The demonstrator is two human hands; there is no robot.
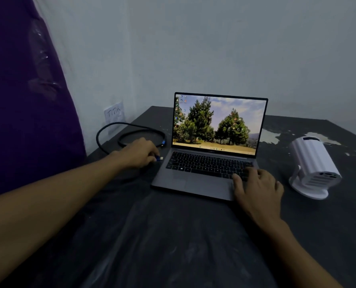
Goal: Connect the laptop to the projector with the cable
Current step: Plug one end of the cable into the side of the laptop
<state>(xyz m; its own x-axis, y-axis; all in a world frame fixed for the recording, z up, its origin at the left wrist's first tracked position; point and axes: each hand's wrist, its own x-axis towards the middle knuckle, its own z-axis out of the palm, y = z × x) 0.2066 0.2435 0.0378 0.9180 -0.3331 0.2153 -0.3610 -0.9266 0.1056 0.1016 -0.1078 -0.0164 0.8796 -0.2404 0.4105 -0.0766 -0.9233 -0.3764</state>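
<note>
- A cable [129, 133] plug is gripped by the left hand [139, 151] just beside the laptop [210, 163].
- The right hand [256, 187] is laid open on the laptop.
- The projector [314, 165] is set on the bench [173, 235], right of the laptop.

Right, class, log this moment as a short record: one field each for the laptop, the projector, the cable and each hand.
laptop: open, screen on, in the middle of the dark table
projector: white, right of the laptop, nothing plugged in that shows
cable: black, looped left of the laptop
left hand: holding a cable plug beside the laptop's left edge
right hand: resting on the laptop's front right corner
</note>
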